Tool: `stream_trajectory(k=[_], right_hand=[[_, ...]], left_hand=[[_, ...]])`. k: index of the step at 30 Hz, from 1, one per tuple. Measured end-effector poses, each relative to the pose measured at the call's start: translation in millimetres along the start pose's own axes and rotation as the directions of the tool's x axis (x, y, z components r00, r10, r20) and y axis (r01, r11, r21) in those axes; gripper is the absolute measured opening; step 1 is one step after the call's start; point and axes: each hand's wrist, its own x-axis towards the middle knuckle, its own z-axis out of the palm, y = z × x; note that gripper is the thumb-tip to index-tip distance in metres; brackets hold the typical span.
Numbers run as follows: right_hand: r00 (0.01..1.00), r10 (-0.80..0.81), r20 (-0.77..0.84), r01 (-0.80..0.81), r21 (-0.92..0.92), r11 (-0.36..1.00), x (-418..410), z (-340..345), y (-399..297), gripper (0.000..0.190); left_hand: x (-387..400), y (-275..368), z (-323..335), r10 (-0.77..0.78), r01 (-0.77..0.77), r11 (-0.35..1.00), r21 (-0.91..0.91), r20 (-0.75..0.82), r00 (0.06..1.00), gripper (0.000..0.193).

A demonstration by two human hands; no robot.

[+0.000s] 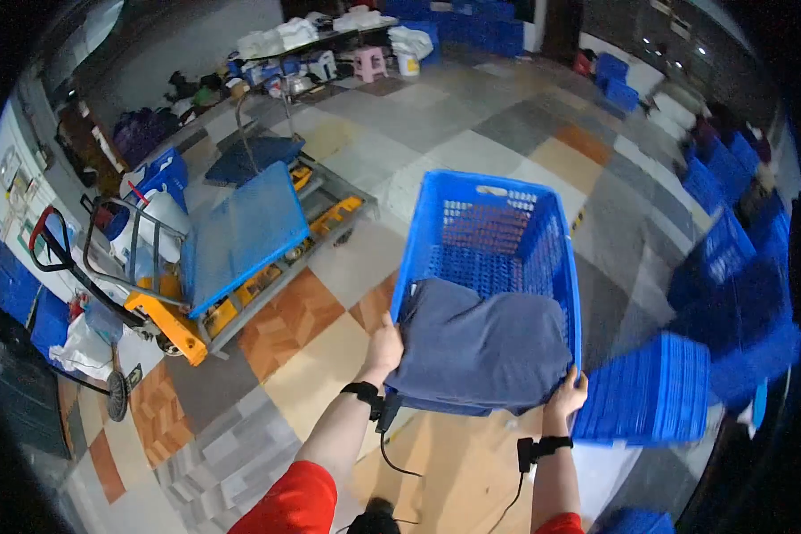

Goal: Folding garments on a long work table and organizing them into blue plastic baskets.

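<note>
A blue perforated plastic crate (422, 220) is held up in front of me above the tiled floor. Dark blue-grey folded fabric (487, 344) fills its near end and drapes over the near rim; the far end shows bare mesh. My left hand (382, 347) grips the crate's left side near the close corner, its fingers partly hidden behind the side. At the right near corner my right hand (566, 395) grips the rim, thumb up beside the fabric. Each wrist wears a black strap with a small cabled device.
A yellow pallet jack (167, 324) stands to the left, beside a blue platform (250, 240) on a metal frame. Blue crates (647, 394) stack close on the right, with more along that wall. Further off are a pink stool (370, 63) and a table of white bundles (294, 37).
</note>
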Motion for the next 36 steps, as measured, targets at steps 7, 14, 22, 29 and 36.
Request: stream_trajectory(k=[7, 14, 22, 29, 36], right_hand=[[1.000, 0.003, 0.020, -0.001, -0.119, 0.993, 119, 207, -58, 0.036], [0.998, 0.043, 0.053, -0.040, -0.058, 0.998, 248, 414, -112, 0.037], [0.995, 0.098, -0.007, -0.097, -0.246, 0.965, 388, 645, -185, 0.039], [0.991, -0.026, -0.128, -0.014, -0.307, 0.952, 529, 837, -203, 0.037], [0.996, 0.033, -0.082, -0.052, -0.237, 0.970, 659, 1035, -254, 0.036]], left_hand=[[246, 66, 48, -0.026, 0.026, 0.999, 0.042, 0.003, 1.000, 0.025], [473, 149, 86, -0.009, 0.012, 1.000, -0.025, 0.090, 0.996, 0.023], [754, 251, 134, 0.062, -0.059, 0.997, -0.047, 0.070, 0.996, 0.026], [974, 342, 203, 0.004, -0.002, 1.000, -0.014, 0.146, 0.989, 0.027], [1193, 422, 239, 0.078, -0.078, 0.997, -0.001, 0.090, 0.993, 0.024]])
